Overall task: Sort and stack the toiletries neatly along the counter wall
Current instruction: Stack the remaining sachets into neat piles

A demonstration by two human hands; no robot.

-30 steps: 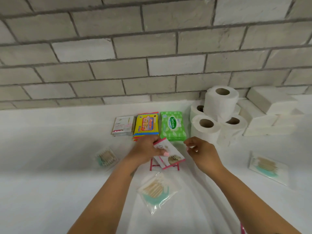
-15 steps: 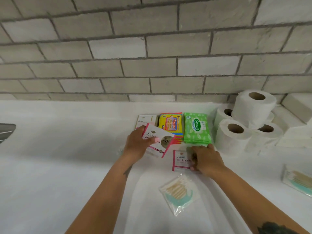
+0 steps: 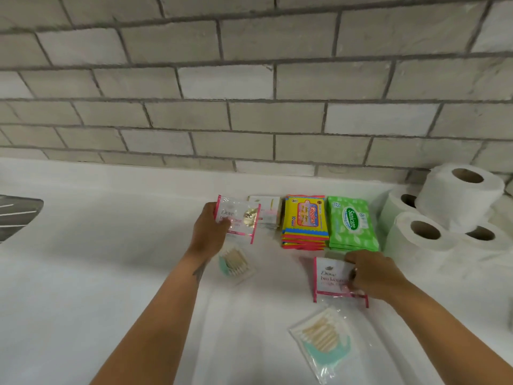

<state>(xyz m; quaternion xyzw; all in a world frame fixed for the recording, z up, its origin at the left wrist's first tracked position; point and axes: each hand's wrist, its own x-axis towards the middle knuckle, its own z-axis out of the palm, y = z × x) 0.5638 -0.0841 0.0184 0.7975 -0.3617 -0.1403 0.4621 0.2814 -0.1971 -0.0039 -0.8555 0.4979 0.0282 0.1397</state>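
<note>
Left hand (image 3: 208, 232) fingers gripping pink-edged white shampoo sachet (image 3: 238, 219), right hand (image 3: 372, 276) fingers pinching second pink-edged sachet (image 3: 330, 279) on white worktop (image 3: 111, 259), its print partly hidden

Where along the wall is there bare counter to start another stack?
Bare counter runs left of the sachet stack toward the dark object. Crowded rightward: yellow wipes, green wipes, toilet rolls. Left hand holds a sachet there.

White counter (image 3: 111, 273) bears wipe packs (image 3: 305, 220), tissue rolls (image 3: 416, 240).
</note>
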